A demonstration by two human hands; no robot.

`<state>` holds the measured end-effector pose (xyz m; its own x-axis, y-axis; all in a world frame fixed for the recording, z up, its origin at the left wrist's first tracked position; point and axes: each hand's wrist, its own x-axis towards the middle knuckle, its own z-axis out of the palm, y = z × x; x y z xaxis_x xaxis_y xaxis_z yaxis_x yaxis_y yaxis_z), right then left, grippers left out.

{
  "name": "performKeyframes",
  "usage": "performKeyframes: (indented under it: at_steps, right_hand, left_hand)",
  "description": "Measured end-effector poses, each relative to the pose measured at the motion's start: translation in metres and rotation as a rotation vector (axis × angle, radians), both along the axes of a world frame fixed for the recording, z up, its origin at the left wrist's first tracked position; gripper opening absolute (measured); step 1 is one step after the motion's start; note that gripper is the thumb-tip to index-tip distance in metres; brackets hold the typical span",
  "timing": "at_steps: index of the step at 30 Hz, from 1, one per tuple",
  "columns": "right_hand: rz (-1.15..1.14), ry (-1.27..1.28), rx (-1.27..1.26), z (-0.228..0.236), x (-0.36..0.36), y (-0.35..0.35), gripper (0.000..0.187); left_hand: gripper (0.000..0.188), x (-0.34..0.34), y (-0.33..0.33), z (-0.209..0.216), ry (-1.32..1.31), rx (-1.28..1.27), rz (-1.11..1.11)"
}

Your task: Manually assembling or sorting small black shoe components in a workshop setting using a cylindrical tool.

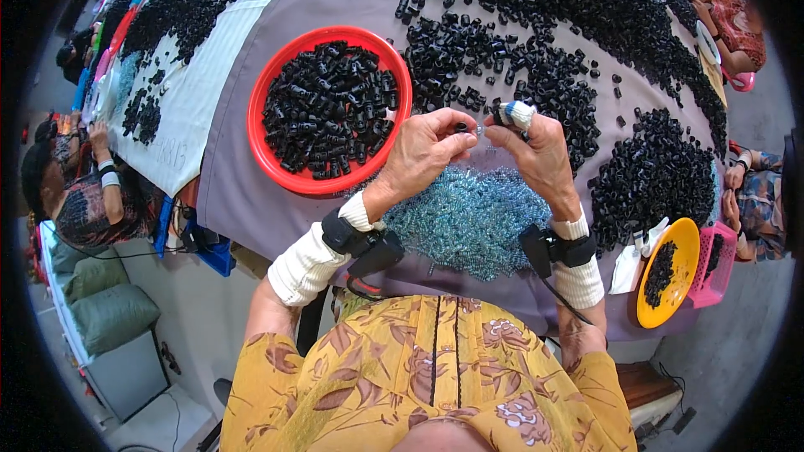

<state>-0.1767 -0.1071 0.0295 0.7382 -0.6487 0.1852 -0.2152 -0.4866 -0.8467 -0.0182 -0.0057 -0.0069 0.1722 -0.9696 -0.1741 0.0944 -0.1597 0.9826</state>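
Observation:
My left hand (419, 152) pinches a small black plastic cap (461, 127) between thumb and fingertips. Close beside it, my right hand (538, 151) is closed in a pinch, with a tiny clear piece (480, 129) at its fingertips. White and blue tape wraps one right finger. Below both hands lies a heap of small clear-blue pieces (469, 222) on the grey cloth. To the left stands a red round basin (261, 138) full of black caps. Many loose black caps (536, 75) spread over the cloth beyond my hands.
At the right are another pile of black caps (649, 172), a yellow plate (678, 276) with small black pieces, a pink basket (714, 268) and a white tissue (628, 268). People sit along both sides. A white cloth (218, 75) with more black pieces covers the far left.

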Motion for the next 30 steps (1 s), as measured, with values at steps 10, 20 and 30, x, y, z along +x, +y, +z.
performKeyframes:
  at_steps: [10,20,30]
  right_hand:
    - [0.024,0.003,-0.222,-0.005,0.005,0.002,0.013]
    - [0.114,0.071,-0.338,-0.001,0.004,-0.003,0.016]
    - [0.151,0.061,0.268,-0.001,-0.019,-0.015,0.015]
  left_hand:
    - [0.02,-0.012,-0.002,0.013,-0.415,-0.172,0.089]
    - [0.019,-0.015,-0.004,0.01,-0.735,-0.316,0.089]
    - [0.018,-0.025,-0.005,0.017,-0.595,-0.258,0.041]
